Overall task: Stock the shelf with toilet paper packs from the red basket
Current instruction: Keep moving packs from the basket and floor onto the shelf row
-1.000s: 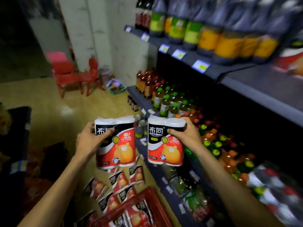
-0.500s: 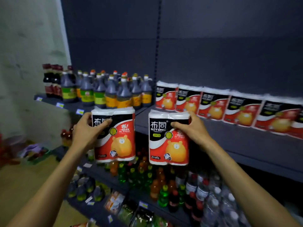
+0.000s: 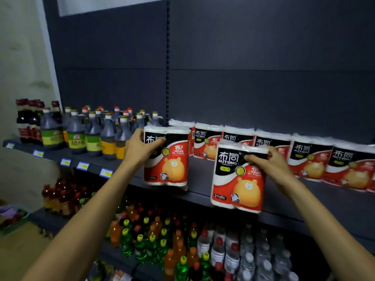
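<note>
Two packs, one gripped by the left hand and one by the right hand, remain unplaced before the shelf, where a row of packs already stands.

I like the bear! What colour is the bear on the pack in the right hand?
Orange, on red wrapping: the bear shows best in the head view.

We read "BUTONG", "My Friend" and "2rolls" on the nearer toilet paper pack — behind it, the shelved packs bore "BUTONG" too.
</note>
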Available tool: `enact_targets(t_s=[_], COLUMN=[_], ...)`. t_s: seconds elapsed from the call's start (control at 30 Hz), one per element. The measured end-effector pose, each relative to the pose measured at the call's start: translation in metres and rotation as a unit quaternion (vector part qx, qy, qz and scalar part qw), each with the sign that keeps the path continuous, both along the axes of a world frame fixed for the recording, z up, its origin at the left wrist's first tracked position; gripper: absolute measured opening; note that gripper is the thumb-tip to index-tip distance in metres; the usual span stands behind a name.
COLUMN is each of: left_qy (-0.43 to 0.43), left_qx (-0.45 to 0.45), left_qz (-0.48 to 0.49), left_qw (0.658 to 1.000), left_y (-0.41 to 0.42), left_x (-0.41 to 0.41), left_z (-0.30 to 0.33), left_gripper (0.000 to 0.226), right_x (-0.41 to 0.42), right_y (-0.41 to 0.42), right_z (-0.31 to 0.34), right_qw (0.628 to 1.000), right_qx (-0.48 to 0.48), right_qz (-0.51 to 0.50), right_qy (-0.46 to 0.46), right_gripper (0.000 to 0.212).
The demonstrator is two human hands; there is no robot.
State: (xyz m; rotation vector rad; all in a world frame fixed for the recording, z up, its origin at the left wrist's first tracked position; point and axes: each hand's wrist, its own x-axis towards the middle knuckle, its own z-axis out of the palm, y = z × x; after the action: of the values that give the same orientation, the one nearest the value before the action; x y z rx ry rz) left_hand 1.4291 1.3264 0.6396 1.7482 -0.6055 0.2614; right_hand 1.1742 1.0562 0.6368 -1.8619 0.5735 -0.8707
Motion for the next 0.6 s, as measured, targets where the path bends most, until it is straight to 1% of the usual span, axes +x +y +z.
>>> enact_targets(t_s=[0.07,0.1,0.17,0.3,0.47,0.53,0.57,0.6], left_qy=[0.002,0.001,-0.001,0.006,0.034,0.038,0.035,0.034], left_qx=[0.012,0.018,0.025,0.025,0.016,0.025,0.028,0.031], left_qz=[-0.002,-0.002,-0.004,-0.037,-0.067,-0.071,-0.072,-0.074], left_qw=[1.0,1.0,1.0,0.999,0.997,0.996,0.996,0.996], left_y=[-0.013,-0.019,-0.032,-0.061,-0.101,-0.116,-0.123,-0.13], left_x=[0.02,0.032,0.055,0.102,0.156,0.172,0.179,0.185], left_z=[-0.001,-0.002,-0.003,-0.004,-0.01,-0.014,-0.016,-0.018], left_gripper=[0.059,0.06,0.057,0.054,0.056,0.053,0.05,0.047], right_x=[0.01,0.017,0.032,0.065,0.101,0.112,0.117,0.122], right_y=[-0.007,-0.012,-0.016,-0.025,-0.041,-0.051,-0.056,-0.058], right_z=[0.0,-0.001,0.001,0.004,0.003,0.0,-0.001,-0.001], right_qw=[1.0,1.0,1.0,0.999,0.998,0.998,0.998,0.998], right_qx=[-0.002,-0.003,0.002,0.018,0.009,0.012,0.014,0.011], right_qz=[-0.003,-0.006,-0.016,-0.028,-0.057,-0.06,-0.063,-0.064], right_qy=[0.002,0.001,-0.002,-0.028,-0.009,-0.005,-0.001,-0.001], right_gripper=[0.044,0.044,0.043,0.031,0.034,0.049,0.053,0.053])
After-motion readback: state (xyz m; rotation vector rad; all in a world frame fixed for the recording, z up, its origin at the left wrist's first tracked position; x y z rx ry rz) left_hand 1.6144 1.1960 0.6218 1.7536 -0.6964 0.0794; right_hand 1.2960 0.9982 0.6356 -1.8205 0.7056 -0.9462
